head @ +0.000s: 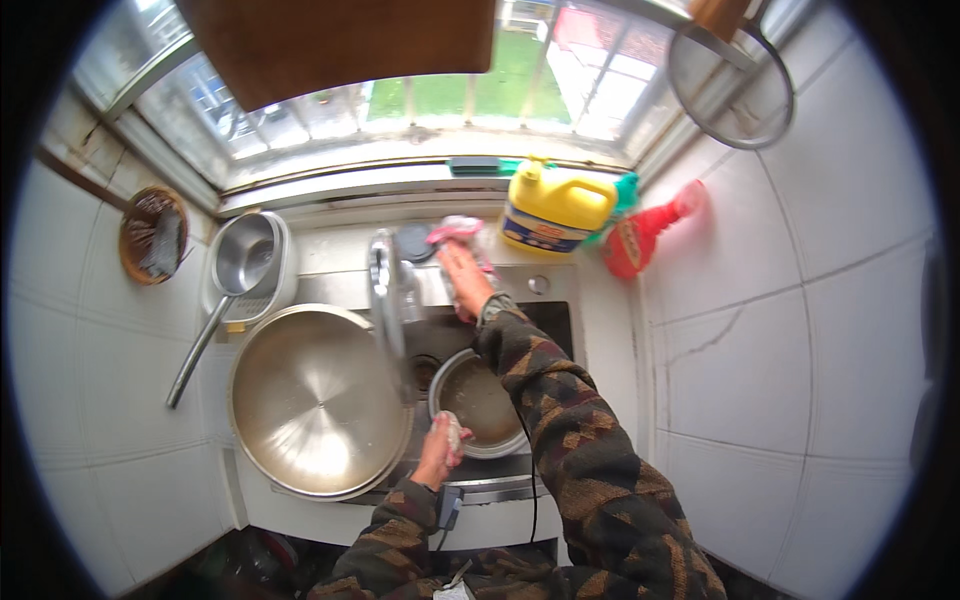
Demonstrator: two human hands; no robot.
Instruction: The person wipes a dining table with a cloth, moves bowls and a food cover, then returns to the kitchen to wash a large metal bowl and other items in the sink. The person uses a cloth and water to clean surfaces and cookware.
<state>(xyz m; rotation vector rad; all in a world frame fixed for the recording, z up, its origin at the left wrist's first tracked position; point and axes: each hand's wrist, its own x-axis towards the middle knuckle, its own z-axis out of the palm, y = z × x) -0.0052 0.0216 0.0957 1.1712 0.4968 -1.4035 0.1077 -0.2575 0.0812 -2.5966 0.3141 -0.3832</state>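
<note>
My right hand reaches across the sink to the ledge behind it, with a pink-and-white cloth bunched beneath its fingers. Down at the near rim of a metal pot, my left hand grips a small pink-and-white wad of cloth. Murky brownish liquid appears to stand in the pot, which sits in the dark sink. The chrome faucet rises left of my right hand. A dark round lid lies on the ledge beside the cloth.
A large steel basin covers the sink's left side. Behind it, a saucepan rests in a white container. A yellow jug and a red spray bottle stand back right. A strainer hangs above.
</note>
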